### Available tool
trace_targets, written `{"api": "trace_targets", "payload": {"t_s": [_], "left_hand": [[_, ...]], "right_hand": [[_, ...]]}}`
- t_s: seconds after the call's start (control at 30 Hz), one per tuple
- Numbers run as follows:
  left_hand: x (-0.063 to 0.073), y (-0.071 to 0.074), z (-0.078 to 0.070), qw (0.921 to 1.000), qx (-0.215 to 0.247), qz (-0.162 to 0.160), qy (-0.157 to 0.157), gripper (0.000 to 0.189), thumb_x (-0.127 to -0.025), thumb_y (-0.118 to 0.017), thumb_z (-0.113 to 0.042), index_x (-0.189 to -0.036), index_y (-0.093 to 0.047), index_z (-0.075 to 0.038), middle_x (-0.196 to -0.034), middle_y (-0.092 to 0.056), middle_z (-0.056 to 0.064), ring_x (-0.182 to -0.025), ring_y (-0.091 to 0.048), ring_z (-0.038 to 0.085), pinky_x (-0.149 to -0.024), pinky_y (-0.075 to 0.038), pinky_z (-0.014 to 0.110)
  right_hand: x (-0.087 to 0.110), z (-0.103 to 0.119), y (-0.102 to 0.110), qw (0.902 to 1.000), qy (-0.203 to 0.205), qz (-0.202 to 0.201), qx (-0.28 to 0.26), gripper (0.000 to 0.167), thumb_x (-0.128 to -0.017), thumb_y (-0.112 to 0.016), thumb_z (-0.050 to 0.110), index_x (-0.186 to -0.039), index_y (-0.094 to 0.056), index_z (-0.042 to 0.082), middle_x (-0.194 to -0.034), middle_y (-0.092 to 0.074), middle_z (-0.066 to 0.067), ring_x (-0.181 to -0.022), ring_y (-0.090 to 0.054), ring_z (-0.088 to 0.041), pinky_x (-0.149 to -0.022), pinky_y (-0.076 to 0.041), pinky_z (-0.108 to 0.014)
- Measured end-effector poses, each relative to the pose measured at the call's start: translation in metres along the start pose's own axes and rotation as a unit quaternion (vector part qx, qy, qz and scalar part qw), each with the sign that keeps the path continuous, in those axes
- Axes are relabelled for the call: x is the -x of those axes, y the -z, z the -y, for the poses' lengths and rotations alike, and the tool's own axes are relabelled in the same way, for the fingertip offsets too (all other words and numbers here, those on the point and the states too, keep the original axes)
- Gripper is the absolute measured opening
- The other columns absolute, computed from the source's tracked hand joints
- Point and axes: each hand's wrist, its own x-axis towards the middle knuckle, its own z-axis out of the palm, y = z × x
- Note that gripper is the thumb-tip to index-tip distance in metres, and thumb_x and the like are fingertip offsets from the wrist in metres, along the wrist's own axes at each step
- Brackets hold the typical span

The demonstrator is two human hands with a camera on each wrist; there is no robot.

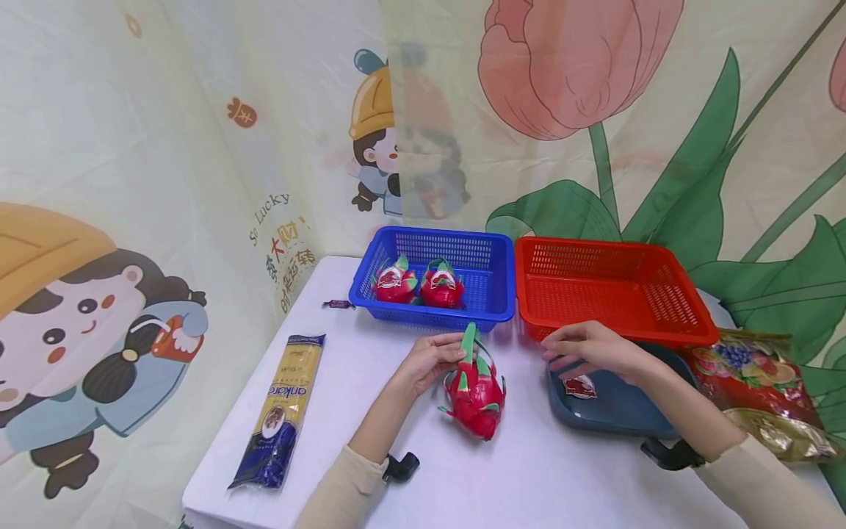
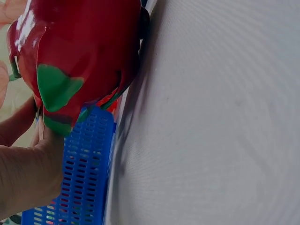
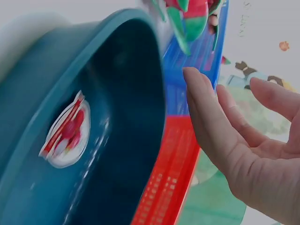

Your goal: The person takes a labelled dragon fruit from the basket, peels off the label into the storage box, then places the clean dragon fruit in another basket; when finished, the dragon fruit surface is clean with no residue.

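My left hand (image 1: 432,361) pinches a red dragon fruit (image 1: 477,400) by its green leafy top, between thumb and fingers. The fruit hangs tip down close to the white table. In the left wrist view the dragon fruit (image 2: 89,42) has a glossy red skin with green scales. My right hand (image 1: 598,351) hovers over the near-left part of a dark teal basin (image 1: 624,415), fingers loosely extended and holding nothing. An oval white and red label (image 3: 70,133) shows inside the basin. Two more labelled dragon fruits (image 1: 441,288) sit in the blue basket (image 1: 432,317).
A red basket (image 1: 615,334) stands right of the blue one, behind the basin. A red and gold packet with fruit pictures (image 1: 760,389) lies at the right. Left are a pasta packet (image 1: 280,411) and a small dark wrapped candy (image 1: 339,303). A printed curtain (image 1: 423,110) hangs behind.
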Motion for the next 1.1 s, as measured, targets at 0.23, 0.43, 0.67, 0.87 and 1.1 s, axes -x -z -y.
{"api": "trace_targets", "payload": {"t_s": [0.23,0.43,0.67,0.87,1.1], "left_hand": [[-0.002,0.001,0.001,0.9997,0.024,0.007,0.005,0.044,-0.094,-0.069,0.005,-0.138,-0.062,0.007,-0.118,-0.075,0.02,-0.097,-0.077,0.02,-0.084,-0.063,0.029],[0.0,0.0,0.0,0.9996,0.028,0.002,0.008,0.044,-0.095,-0.069,0.005,-0.138,-0.062,0.007,-0.115,-0.076,0.018,-0.096,-0.077,0.02,-0.083,-0.063,0.029],[0.001,0.001,0.0,0.9993,0.035,0.0,0.016,0.045,-0.094,-0.069,0.005,-0.138,-0.063,0.007,-0.117,-0.076,0.018,-0.098,-0.077,0.02,-0.085,-0.063,0.029],[0.001,0.001,0.0,0.9996,0.026,0.008,0.011,0.045,-0.095,-0.068,0.005,-0.139,-0.06,0.008,-0.123,-0.073,0.022,-0.098,-0.077,0.021,-0.086,-0.063,0.03],[0.0,0.001,0.001,0.9998,0.017,0.01,0.006,0.045,-0.095,-0.068,0.004,-0.14,-0.06,0.008,-0.127,-0.071,0.022,-0.094,-0.077,0.02,-0.086,-0.063,0.029]], "right_hand": [[-0.03,0.008,-0.018,0.9997,0.005,0.017,-0.016,0.05,-0.104,-0.065,0.024,-0.141,-0.055,-0.008,-0.13,-0.067,-0.029,-0.115,-0.069,-0.046,-0.091,-0.06,-0.055],[-0.052,0.01,-0.033,0.9988,-0.003,0.027,-0.04,0.055,-0.104,-0.064,0.024,-0.144,-0.051,-0.011,-0.134,-0.064,-0.031,-0.117,-0.068,-0.046,-0.095,-0.057,-0.058],[-0.072,0.007,-0.049,0.9986,-0.027,0.02,-0.04,0.053,-0.103,-0.065,0.021,-0.143,-0.053,-0.011,-0.126,-0.07,-0.027,-0.113,-0.071,-0.042,-0.093,-0.059,-0.055],[-0.082,0.001,-0.062,0.9986,-0.046,0.013,-0.021,0.045,-0.1,-0.07,0.024,-0.133,-0.065,-0.006,-0.119,-0.073,-0.023,-0.103,-0.075,-0.037,-0.085,-0.063,-0.052],[-0.087,0.002,-0.07,0.9987,-0.047,-0.017,-0.013,0.035,-0.098,-0.073,0.019,-0.123,-0.072,-0.006,-0.108,-0.076,-0.018,-0.094,-0.076,-0.032,-0.078,-0.065,-0.046]]}}
